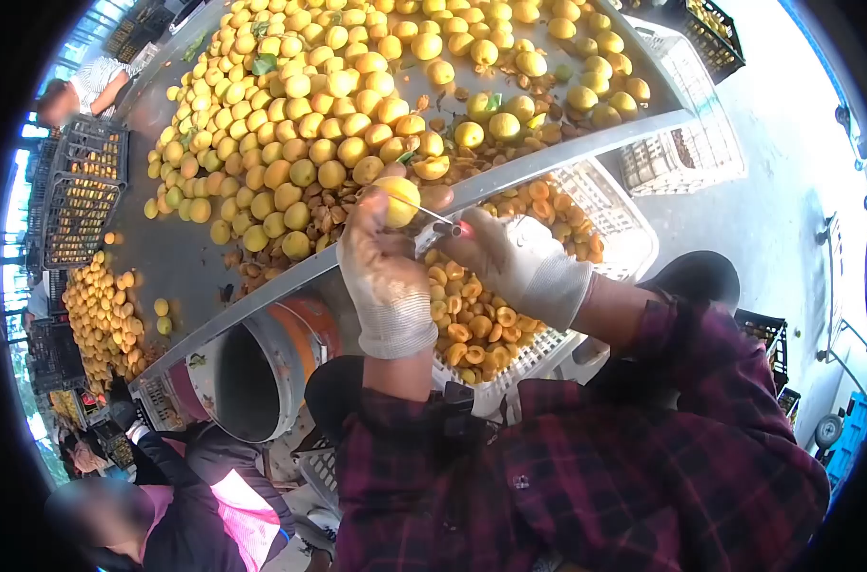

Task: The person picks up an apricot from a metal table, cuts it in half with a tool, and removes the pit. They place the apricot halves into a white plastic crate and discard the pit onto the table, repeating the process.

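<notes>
My left hand (pixel 384 272), in a stained white glove, is closed around a whole yellow apricot (pixel 401 201) at the edge of the metal table (pixel 567 153). In my right hand (pixel 524 265), also gloved, is a thin metal tool (pixel 433 214) with a reddish end at the grip. Its slender rod lies against the apricot. Below both hands, a white plastic crate (pixel 634 235) holds many halved apricots (pixel 479 324). Just beyond my fingers, a large heap of whole apricots (pixel 305 124) covers the tabletop, with brown scraps (pixel 333 205) strewn along its near side.
A large bucket (pixel 286 381) lies tipped under the table edge at left. Another white crate (pixel 686 153) stands at right. Black crates (pixel 85 195) are stacked at far left. One co-worker (pixel 185 496) sits at lower left, another (pixel 95 86) at upper left.
</notes>
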Demonstrator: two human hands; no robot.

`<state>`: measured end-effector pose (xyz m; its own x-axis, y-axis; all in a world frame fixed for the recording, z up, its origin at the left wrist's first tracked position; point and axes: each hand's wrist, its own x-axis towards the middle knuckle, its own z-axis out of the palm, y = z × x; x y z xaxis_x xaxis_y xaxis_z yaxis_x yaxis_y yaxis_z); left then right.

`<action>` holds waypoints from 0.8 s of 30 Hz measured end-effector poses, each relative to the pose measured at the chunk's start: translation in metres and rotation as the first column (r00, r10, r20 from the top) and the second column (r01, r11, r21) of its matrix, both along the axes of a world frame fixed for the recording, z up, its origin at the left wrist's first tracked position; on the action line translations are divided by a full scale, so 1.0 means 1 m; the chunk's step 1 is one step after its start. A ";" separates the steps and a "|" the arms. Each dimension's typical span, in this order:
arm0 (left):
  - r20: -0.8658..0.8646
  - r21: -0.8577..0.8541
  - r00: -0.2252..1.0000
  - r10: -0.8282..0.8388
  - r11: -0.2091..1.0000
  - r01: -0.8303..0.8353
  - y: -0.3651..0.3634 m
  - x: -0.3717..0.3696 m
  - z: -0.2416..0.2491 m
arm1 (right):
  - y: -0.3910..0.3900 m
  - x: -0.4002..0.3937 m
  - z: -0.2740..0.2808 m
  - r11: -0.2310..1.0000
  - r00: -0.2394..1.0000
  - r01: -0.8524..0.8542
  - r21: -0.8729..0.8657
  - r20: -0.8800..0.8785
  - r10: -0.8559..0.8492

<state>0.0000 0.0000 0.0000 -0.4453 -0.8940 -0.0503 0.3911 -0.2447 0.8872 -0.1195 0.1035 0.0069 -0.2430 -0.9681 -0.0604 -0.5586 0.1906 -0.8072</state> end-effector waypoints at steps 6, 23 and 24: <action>-0.134 0.241 0.991 0.000 0.970 0.032 0.003 -0.004 -0.001 | 0.002 0.003 0.004 0.995 0.996 -0.007 0.103 0.091 -0.002; -0.001 0.183 0.999 -0.039 0.982 0.039 0.000 -0.005 0.005 | -0.012 0.013 -0.027 0.993 0.917 0.017 -0.116 0.399 0.031; -0.008 0.178 0.999 -0.036 0.983 0.037 -0.001 -0.005 0.005 | -0.008 0.012 -0.008 1.000 0.910 -0.006 0.023 0.414 -0.004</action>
<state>-0.0047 -0.0007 0.0055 -0.4778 -0.8540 -0.2056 0.3828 -0.4131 0.8263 -0.1077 0.0957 -0.0012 -0.1903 -0.9655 -0.1779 -0.1751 0.2117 -0.9615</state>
